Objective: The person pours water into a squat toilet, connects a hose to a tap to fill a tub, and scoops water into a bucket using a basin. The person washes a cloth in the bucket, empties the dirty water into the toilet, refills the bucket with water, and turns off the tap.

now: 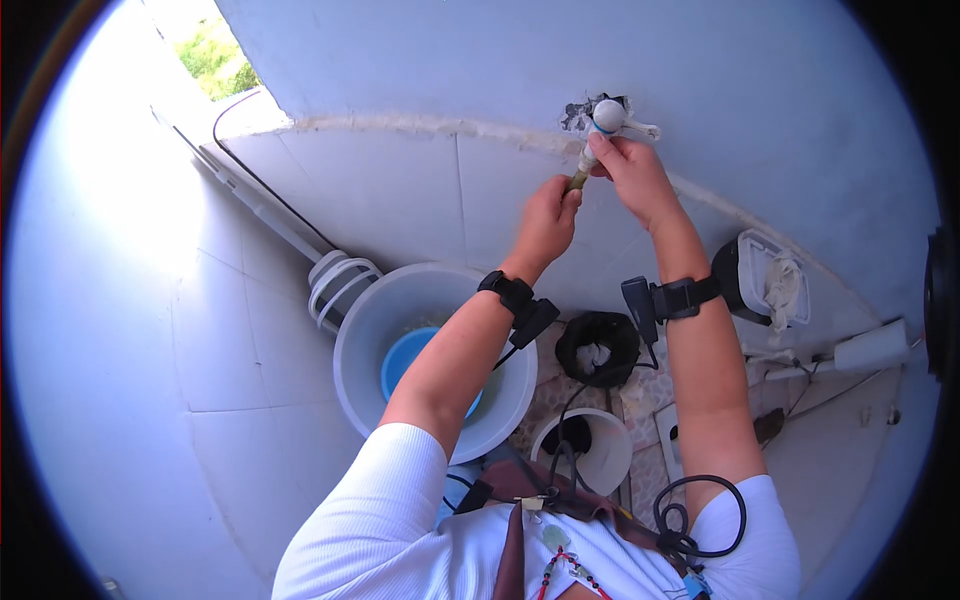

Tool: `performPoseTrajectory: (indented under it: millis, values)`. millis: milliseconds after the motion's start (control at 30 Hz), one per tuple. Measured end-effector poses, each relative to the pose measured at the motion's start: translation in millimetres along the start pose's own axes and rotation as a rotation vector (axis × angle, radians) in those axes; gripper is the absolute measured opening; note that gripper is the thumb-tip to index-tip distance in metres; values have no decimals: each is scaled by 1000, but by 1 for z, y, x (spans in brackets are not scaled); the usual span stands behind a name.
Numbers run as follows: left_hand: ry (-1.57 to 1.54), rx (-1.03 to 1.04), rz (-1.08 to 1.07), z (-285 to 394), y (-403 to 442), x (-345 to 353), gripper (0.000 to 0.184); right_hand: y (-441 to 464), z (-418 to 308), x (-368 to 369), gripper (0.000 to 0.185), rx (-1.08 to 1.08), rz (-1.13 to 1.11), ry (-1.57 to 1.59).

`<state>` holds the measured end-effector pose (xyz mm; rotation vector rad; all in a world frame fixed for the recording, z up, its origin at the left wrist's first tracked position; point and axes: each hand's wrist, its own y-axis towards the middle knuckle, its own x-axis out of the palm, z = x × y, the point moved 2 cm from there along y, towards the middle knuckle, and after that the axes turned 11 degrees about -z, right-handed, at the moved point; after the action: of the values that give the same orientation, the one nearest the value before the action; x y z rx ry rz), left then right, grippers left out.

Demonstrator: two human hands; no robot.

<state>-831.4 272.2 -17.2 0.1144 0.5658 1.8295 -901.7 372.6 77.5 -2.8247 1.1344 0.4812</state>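
A white plastic tap sticks out from the wall, with a side lever or outlet on its right. A short greenish hose end runs down from the tap's lower fitting. My left hand is closed around this hose end, just below the fitting. My right hand has its thumb and fingers pressed around the white fitting under the tap's round head. The rest of the hose, if there is more, is hidden by my left hand.
Below my left arm stands a large pale tub with a blue basin inside. A black-lined bin and a white bucket stand on the floor. To the right, a clear container holds a cloth. Cables hang from my wrist straps.
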Motion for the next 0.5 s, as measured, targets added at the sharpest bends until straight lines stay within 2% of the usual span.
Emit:
performPoseTrajectory:
  millis: [67,267,367,500]
  values:
    - [-172,-14,-4,-6,3,5,11,-2,0,-1,35,-9,5,-11]
    - [1,-96,-191,-1,6,-15,19,-9,2,5,38,-16,37,60]
    - [-10,-103,-215,1,5,-19,23,-20,8,9,36,-61,33,81]
    - [-78,-90,-213,-2,-9,-26,29,-44,31,10,33,55,96,185]
